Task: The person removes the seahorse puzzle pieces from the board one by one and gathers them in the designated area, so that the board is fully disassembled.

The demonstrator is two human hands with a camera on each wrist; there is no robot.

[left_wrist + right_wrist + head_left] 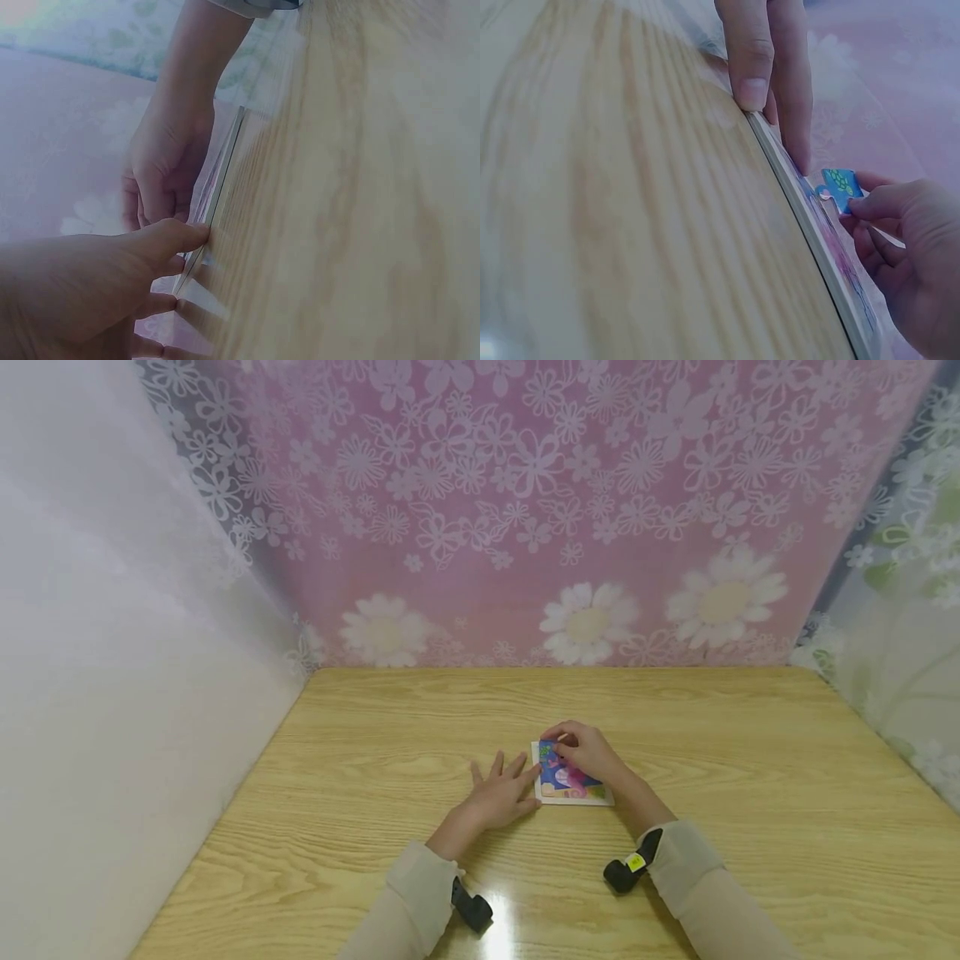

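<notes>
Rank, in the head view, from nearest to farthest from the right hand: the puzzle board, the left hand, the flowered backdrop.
1. Puzzle board: directly under the right hand.
2. Left hand: at the board's left edge.
3. Flowered backdrop: beyond the table's far edge.

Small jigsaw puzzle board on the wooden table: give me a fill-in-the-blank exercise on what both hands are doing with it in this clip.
1. The right hand pinches a blue puzzle piece printed with a green ____.
2. The left hand lies with its fingers against the ____ edge of the white-framed puzzle board, as the head view shows it.
3. The board lies flat on the light ____ table.

Missing words: turtle; left; wooden
</notes>
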